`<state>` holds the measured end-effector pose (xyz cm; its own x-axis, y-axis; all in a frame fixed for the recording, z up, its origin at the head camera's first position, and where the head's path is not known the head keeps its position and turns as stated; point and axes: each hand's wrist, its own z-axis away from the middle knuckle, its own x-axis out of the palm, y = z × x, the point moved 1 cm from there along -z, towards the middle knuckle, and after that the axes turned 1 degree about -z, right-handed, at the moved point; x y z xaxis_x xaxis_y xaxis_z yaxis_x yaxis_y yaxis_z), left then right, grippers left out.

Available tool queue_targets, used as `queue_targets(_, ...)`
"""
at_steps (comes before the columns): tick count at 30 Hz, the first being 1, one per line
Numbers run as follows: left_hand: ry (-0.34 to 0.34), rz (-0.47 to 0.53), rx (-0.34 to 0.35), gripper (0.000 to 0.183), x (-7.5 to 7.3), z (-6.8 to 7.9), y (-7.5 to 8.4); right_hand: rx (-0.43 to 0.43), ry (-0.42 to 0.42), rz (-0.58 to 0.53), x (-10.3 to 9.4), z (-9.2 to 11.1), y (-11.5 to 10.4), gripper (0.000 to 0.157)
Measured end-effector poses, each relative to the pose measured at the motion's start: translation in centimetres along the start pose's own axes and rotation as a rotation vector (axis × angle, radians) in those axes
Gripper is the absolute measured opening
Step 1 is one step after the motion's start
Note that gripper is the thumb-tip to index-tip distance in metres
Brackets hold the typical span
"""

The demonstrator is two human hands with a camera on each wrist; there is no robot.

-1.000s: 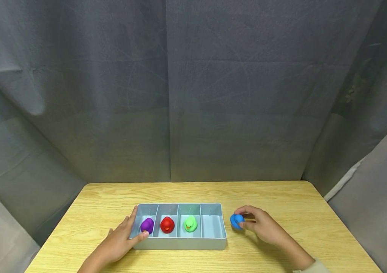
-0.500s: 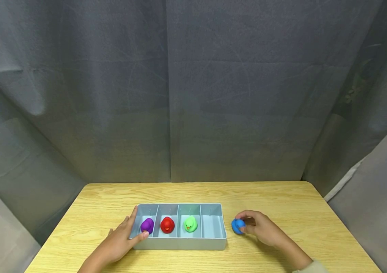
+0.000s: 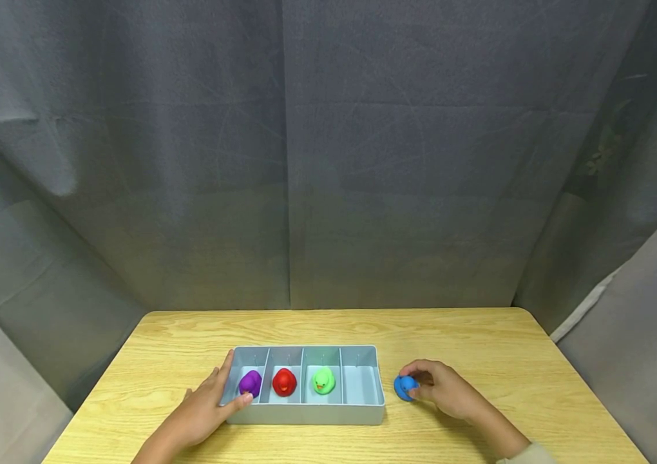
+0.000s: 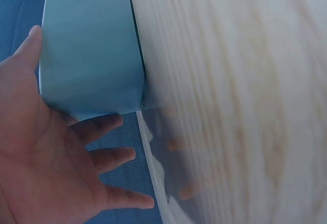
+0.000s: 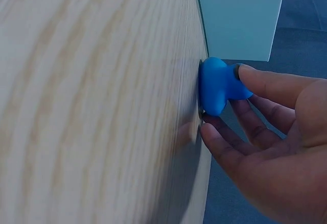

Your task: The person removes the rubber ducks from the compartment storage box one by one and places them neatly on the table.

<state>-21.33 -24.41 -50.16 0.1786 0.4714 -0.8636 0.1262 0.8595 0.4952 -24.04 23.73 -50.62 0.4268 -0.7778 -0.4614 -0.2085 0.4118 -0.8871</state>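
A blue rubber duck (image 3: 405, 388) is at the table's surface, just right of a grey-blue divided box (image 3: 305, 414). My right hand (image 3: 444, 390) pinches the duck; in the right wrist view the thumb (image 5: 271, 85) presses its head and other fingers lie behind and below it. My left hand (image 3: 201, 412) rests at the box's left end, thumb over the front rim. In the left wrist view its fingers (image 4: 110, 159) are straight and spread. From left to right, a purple duck (image 3: 250, 383), a red duck (image 3: 285, 383) and a green duck (image 3: 323, 381) sit in separate compartments.
The box stands on a light wood-grain table (image 3: 456, 328), and its rightmost compartment (image 3: 360, 383) has a bare floor. Grey curtains (image 3: 398, 193) hang behind the table and along both sides.
My right hand has shifted slightly toward me and right with the blue duck, which has turned a little and come down to the table. The left hand and box have stayed in place.
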Motion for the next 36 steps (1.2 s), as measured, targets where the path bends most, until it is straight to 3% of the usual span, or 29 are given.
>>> queue_targets(30,0.011,-0.009,0.018,0.099,0.2,-0.1,-0.3,0.013,0.010,-0.054,-0.7,0.0,-0.8,0.030)
queue_targets(36,0.009,-0.006,0.018,0.098,0.2,0.0,-0.3,0.034,0.030,-0.020,-0.8,-0.1,-1.3,0.032)
